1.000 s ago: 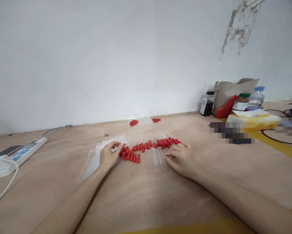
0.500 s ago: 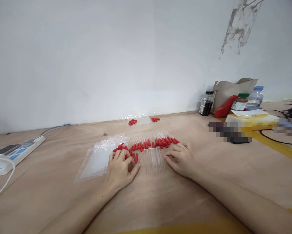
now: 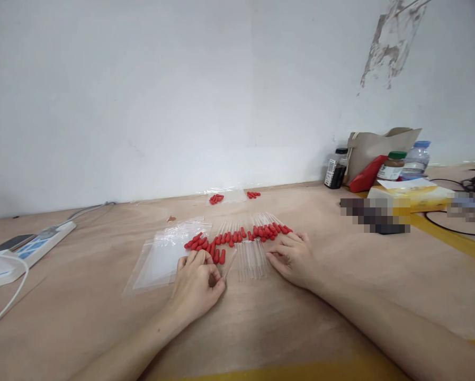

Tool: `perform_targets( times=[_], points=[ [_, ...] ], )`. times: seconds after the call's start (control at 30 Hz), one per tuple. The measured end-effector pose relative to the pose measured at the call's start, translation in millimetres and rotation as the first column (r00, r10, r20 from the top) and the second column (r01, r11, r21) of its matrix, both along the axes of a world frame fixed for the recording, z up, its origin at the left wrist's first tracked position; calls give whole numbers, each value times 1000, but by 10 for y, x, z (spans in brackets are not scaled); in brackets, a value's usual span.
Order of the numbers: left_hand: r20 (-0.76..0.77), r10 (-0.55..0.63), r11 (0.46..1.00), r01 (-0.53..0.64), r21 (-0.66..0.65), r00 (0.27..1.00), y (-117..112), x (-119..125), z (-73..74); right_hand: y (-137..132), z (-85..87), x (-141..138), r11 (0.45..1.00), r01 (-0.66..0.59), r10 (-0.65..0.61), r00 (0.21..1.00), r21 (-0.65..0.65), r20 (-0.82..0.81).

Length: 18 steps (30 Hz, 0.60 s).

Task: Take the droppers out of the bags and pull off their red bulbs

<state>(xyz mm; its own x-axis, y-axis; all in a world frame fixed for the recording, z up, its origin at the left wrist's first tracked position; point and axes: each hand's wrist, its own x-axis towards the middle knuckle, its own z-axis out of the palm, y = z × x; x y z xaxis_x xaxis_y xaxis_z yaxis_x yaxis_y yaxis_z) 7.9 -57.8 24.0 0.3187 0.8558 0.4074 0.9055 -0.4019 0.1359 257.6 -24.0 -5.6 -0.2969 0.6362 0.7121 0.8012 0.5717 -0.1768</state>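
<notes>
Several dropper pipettes with red rubber bulbs [image 3: 263, 231] lie in a fanned row, their thin clear stems pointing to the wall. Bare clear tubes [image 3: 253, 262] lie side by side in front of them. My left hand [image 3: 197, 278] is closed, thumb and forefinger pinching the near end of a slanted clear tube [image 3: 230, 263]. Loose red bulbs [image 3: 197, 242] lie just beyond its knuckles. My right hand [image 3: 295, 259] rests on the table at the row's right end, fingers loosely bent and apart, tips beside the last bulbs and the bare tubes. Nothing shows in it.
Clear plastic bags [image 3: 158, 262] lie flat at left. Near the wall are two small groups of red bulbs [image 3: 216, 199] by clear plastic. A power strip [image 3: 42, 246] with cables stands far left. At right are a dark bottle [image 3: 335, 170], a jar [image 3: 392, 166] and a yellow tissue box [image 3: 415, 197].
My left hand has drawn a little toward me, off the loose red bulbs, and more of them show. The tube at its fingertips shows more clearly. My right hand has hardly moved.
</notes>
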Motion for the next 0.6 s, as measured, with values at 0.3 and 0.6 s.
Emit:
perform_targets(
  times=[0.3,0.6],
  points=[
    [83,84,984,-69,-166,993,51,7,-23,8,-5,-9,999,-24,23,999,-26,-31],
    [114,100,992,-90,-90,988,165,98,-84,-7,11,-1,1000,-17,17,1000,-22,-9]
  ],
)
